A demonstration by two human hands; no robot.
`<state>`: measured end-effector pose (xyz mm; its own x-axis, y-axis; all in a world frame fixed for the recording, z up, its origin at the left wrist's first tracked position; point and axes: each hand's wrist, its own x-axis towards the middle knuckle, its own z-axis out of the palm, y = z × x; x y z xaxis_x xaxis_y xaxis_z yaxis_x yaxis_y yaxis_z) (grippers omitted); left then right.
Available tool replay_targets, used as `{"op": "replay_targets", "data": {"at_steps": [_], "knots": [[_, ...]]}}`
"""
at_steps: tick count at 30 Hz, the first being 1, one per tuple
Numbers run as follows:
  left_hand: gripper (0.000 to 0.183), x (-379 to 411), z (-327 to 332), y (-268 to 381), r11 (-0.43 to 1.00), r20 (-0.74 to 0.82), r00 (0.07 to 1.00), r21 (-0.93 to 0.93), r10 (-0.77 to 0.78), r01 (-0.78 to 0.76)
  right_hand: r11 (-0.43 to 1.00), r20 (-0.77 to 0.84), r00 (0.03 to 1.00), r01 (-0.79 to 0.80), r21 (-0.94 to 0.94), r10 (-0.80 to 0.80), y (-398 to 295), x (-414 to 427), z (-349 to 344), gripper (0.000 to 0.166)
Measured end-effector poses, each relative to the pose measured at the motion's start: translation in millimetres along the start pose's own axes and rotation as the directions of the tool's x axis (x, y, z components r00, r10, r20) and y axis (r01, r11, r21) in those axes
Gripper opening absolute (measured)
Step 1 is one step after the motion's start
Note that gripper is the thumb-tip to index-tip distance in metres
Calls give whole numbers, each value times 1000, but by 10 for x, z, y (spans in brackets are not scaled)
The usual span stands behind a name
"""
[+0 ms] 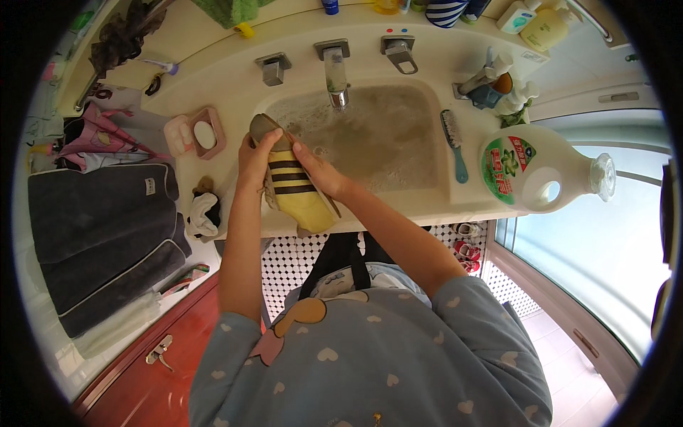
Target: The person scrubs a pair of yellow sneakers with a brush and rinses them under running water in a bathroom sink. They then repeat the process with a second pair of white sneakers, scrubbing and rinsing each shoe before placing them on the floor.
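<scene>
Both my hands grip a yellow shoe with dark stripes and a grey toe [291, 176] over the left front edge of the sink. My left hand [257, 157] holds its left side near the toe, thumb on top. My right hand [320, 168] clasps the opposite side by the sole. Cloudy, sudsy water [379, 139] lies in the basin under the chrome faucet [336, 80]. A scrub brush with a teal handle [455, 147] rests on the right rim.
A large detergent jug [533, 168] stands at the counter's right end. Pink soap dishes [208, 133] and a small bundle of cloth [204, 213] are at the left. Dark grey towels [104, 229] hang beyond them. A cup holder [488, 91] sits behind the brush.
</scene>
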<state>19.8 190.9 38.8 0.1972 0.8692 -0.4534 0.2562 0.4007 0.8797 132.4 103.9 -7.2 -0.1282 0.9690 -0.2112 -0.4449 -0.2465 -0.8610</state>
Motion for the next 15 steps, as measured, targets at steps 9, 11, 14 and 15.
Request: {"op": "replay_targets", "data": {"at_steps": [9,11,14,15], "knots": [[69,305,-478,153,998,-164,985,-35,48,-55,882,-142,989,-23,-470,-50,447,-556,-296,50],[71,311,-507,157,999,-155,986,-2,52,-53,814,-385,923,-229,-533,8,680,-553,-750,40],[72,239,-547,112,999,-144,988,24,49,-46,836,-720,692,-364,-411,-52,644,-499,-1202,31],[71,234,-549,59,999,-153,987,6,54,-54,861,-784,620,-380,-339,-35,611,-490,-1218,31]]}}
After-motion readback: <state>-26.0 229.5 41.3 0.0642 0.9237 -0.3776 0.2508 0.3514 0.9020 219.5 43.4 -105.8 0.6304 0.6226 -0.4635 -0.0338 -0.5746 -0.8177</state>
